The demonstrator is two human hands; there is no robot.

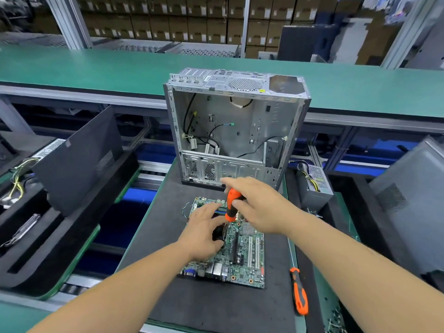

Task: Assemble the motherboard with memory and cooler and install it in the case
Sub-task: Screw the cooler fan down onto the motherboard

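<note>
Both hands over motherboard: R hand w/ screwdriver.

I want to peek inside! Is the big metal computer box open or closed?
Open. The grey metal computer case stands with its side panel off, showing loose black cables inside.

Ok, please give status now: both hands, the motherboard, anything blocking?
Right hand grips orange screwdriver, upright over motherboard. Left hand holds black cooler on board. Case open behind, nothing blocking.
</note>
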